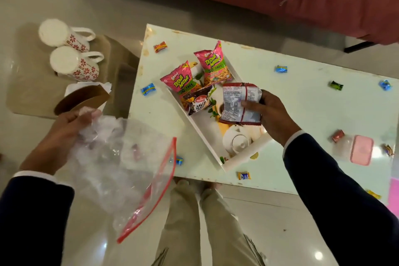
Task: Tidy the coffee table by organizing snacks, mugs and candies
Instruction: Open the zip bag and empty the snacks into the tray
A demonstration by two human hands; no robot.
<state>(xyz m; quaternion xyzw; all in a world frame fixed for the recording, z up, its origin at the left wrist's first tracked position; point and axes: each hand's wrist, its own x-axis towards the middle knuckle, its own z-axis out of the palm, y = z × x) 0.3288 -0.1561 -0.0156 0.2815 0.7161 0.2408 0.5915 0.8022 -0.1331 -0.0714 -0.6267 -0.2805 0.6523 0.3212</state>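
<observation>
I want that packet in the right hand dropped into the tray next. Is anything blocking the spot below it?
Nothing visible does. The red-edged foil snack packet in the right hand hangs over bare floor of the white printed tray; the other packets lie further left.

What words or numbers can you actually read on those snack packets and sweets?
"TEDHE MEDHE" and "50 FREE": left pink packet.
"TEDHE MEDHE" and "50 FREE": right pink packet.
"SAL… PEA…", partly hidden: dark packet.
Red packet in the right hand: print too small.
Candy wrappers: unreadable.
</observation>
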